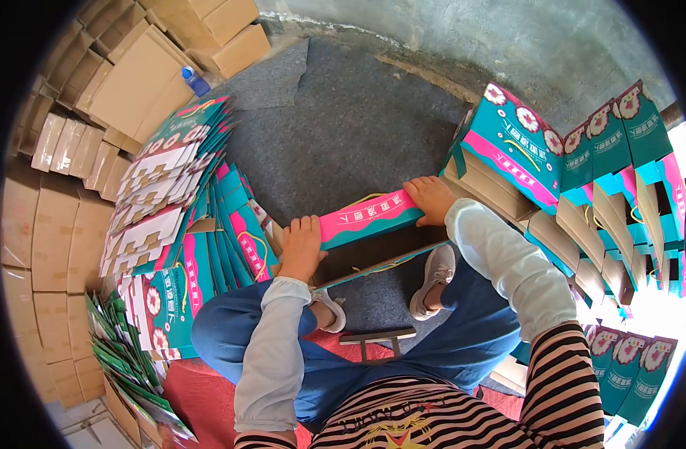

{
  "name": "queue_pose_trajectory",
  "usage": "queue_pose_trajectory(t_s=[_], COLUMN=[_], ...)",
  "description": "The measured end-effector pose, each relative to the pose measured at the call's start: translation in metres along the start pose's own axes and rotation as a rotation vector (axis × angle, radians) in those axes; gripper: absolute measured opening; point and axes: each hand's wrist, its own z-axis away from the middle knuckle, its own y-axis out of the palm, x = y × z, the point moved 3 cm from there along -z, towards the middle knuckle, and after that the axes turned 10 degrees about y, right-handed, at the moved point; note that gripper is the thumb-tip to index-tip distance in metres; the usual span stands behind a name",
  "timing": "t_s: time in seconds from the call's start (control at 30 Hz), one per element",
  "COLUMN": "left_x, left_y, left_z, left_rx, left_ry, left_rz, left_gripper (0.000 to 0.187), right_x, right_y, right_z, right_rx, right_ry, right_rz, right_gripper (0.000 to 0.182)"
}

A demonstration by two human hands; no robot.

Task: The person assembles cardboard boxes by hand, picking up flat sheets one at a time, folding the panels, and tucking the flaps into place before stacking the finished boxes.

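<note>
Between my knees is a pink and teal cardboard gift box (369,218) with white lettering, a yellow cord handle and its brown inside facing me. My left hand (302,243) grips its left end, the thumb tucked toward the opening. At the other end my right hand (430,199) has its fingers over the top corner. Beside my left hand leans a pile of flattened teal and pink cartons (234,232). To the right of my right hand stand several opened-out boxes of the same print, the nearest one a teal box (507,142).
A tall stack of flat printed cartons (167,179) leans at left, with green folded sheets (133,367) below. Brown cardboard boxes (51,247) line the left wall. A blue bottle (196,81) stands near them. A small metal-framed stool (377,337) is between my legs. Grey matting (343,112) covers the floor.
</note>
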Motion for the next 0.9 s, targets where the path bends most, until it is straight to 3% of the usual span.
queue_pose_trajectory(t_s=[0.2, 0.3, 0.4, 0.5, 0.6, 0.63, 0.73, 0.77, 0.87, 0.9], left_x=[-0.003, -0.005, -0.001, 0.026, 0.043, 0.039, 0.015, 0.01, -0.006, -0.008], left_y=[0.003, -0.002, -0.032, -0.073, -0.069, -0.061, -0.045, -0.032, -0.021, -0.025], left_z=[0.001, -0.001, 0.003, 0.027, 0.05, 0.051, 0.043, 0.041, 0.031, 0.027], left_rx=[-0.045, 0.051, -0.008, -0.055, 0.13, 0.045, 0.08, -0.001, 0.079, 0.111], left_ry=[0.003, -0.029, -0.059, -0.283, -0.363, -0.298, -0.419, -0.306, -0.253, -0.158], left_rz=[-0.058, -0.005, 0.086, 0.192, 0.293, 0.373, 0.955, 0.909, 0.967, 0.833], left_gripper=[0.083, 0.083, 0.072, 0.056, 0.043, 0.04, 0.046, 0.049, 0.04, 0.042], right_x=[0.028, 0.029, 0.03, 0.029, 0.029, 0.029, 0.029, 0.029, 0.03, 0.031], right_y=[-0.002, 0.002, 0.006, 0.005, 0.005, 0.006, 0.005, 0.004, 0.003, 0.003], right_z=[-0.013, -0.014, -0.014, -0.011, -0.013, -0.013, -0.014, -0.012, -0.012, -0.013], right_rx=[-0.05, -0.08, -0.118, -0.104, -0.099, -0.098, -0.103, -0.101, -0.092, -0.093], right_ry=[-0.088, -0.075, -0.071, -0.067, -0.072, -0.07, -0.066, -0.063, -0.056, -0.058], right_rz=[-0.089, -0.053, -0.03, -0.044, -0.049, -0.046, -0.048, -0.051, -0.033, -0.037], right_gripper=[0.083, 0.079, 0.077, 0.077, 0.076, 0.076, 0.076, 0.076, 0.077, 0.077])
